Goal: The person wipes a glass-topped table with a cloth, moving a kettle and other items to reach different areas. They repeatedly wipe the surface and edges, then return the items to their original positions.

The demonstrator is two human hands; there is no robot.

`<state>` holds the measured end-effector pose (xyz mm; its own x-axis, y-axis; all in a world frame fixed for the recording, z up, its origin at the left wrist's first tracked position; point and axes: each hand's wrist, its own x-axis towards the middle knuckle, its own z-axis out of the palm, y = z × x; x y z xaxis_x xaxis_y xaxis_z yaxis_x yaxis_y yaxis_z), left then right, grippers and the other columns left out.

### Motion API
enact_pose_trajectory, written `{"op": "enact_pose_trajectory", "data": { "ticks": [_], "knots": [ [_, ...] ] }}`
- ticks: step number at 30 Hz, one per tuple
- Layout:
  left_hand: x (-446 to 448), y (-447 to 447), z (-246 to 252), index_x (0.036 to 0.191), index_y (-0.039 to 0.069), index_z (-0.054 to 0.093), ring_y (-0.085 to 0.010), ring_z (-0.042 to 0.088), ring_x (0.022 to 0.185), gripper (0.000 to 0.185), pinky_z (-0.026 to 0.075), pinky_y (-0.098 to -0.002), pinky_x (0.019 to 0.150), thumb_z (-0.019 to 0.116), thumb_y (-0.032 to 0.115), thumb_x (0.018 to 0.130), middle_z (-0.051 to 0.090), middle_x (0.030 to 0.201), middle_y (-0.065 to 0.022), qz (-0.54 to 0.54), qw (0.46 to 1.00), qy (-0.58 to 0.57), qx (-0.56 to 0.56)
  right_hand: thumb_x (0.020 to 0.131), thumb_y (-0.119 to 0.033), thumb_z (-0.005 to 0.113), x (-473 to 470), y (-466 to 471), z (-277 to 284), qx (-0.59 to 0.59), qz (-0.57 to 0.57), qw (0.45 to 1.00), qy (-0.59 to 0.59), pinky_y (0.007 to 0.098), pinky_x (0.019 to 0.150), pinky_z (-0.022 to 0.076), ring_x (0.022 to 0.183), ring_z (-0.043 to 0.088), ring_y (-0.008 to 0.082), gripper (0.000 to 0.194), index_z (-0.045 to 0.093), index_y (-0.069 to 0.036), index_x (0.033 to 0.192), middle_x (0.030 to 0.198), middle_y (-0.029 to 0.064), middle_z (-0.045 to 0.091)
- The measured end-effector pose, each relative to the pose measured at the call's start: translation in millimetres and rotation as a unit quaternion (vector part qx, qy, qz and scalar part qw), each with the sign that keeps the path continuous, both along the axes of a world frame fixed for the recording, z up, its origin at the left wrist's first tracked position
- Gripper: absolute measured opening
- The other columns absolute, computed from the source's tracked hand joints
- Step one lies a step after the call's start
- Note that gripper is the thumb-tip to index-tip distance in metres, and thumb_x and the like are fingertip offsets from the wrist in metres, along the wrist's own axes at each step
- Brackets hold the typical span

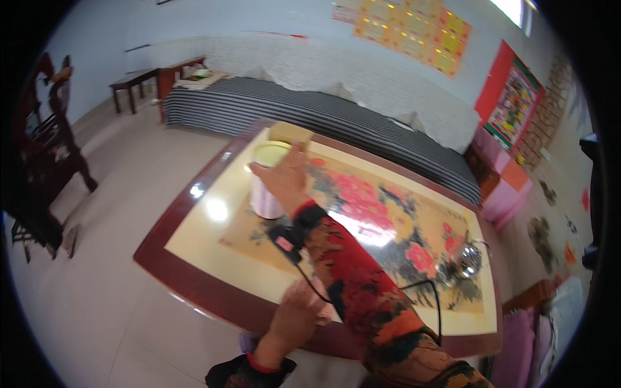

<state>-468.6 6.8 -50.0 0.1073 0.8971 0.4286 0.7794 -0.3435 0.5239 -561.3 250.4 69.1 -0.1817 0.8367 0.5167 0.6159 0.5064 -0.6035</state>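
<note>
My right hand reaches across the table and grips a tin can with a pale pink, ribbed-looking body. The can has a yellow-green lid, and my thumb and fingers span its upper rim. Right behind it stands a cardboard box, partly hidden by the can and hand. My left hand rests at the near table edge, closed on a crumpled pink cloth. Below my right wrist is a black adapter with a label; its black cable runs under my right forearm.
The dark-red-rimmed table bears a glossy peony picture. A shiny metal object sits at its right end. Beyond lies a long seat under striped cloth. A carved wooden chair and a small bench stand left.
</note>
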Motion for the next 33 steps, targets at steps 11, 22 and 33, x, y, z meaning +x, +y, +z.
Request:
{"op": "enact_pose_trajectory", "data": {
  "ticks": [11, 22, 33],
  "knots": [
    [1.8, 0.9, 18.8, 0.140, 0.018, 0.056, -0.0424, 0.041, 0.142, 0.062, 0.034, -0.0536, 0.116, 0.076, 0.021, 0.081, 0.047, 0.149, -0.0205, 0.018, 0.998, 0.057, -0.026, 0.065, -0.046, 0.090, 137.3, 9.7, 10.0, -0.030, 0.070, 0.996, 0.039, 0.0437, 0.114, 0.0391, 0.137, 0.044, 0.0380, 0.119, 0.027, 0.007, 0.151, 0.142, 0.0262, 0.046],
    [5.2, 9.3, 32.1, 0.146, 0.021, 0.055, -0.0438, 0.040, 0.141, 0.072, 0.034, -0.0535, 0.117, 0.079, 0.017, 0.078, 0.045, 0.151, -0.0201, 0.019, 0.998, 0.041, -0.054, 0.061, -0.048, 0.093, 454.1, 106.8, 40.1, 0.036, -0.195, 0.979, -0.040, 0.0441, 0.104, 0.0490, 0.120, 0.059, 0.0401, 0.112, 0.040, 0.008, 0.142, 0.129, 0.0291, 0.058],
    [3.1, 15.7, 30.2, 0.147, 0.017, 0.054, -0.0469, 0.043, 0.138, 0.069, 0.035, -0.0526, 0.117, 0.074, 0.012, 0.080, 0.049, 0.147, -0.0229, -0.002, 1.000, 0.020, -0.021, 0.061, -0.039, 0.093, 542.0, 141.0, 11.9, 0.014, -0.229, 0.973, 0.001, 0.0438, 0.107, 0.0476, 0.125, 0.059, 0.0363, 0.107, 0.042, 0.012, 0.141, 0.134, 0.0278, 0.058]
  ]
}}
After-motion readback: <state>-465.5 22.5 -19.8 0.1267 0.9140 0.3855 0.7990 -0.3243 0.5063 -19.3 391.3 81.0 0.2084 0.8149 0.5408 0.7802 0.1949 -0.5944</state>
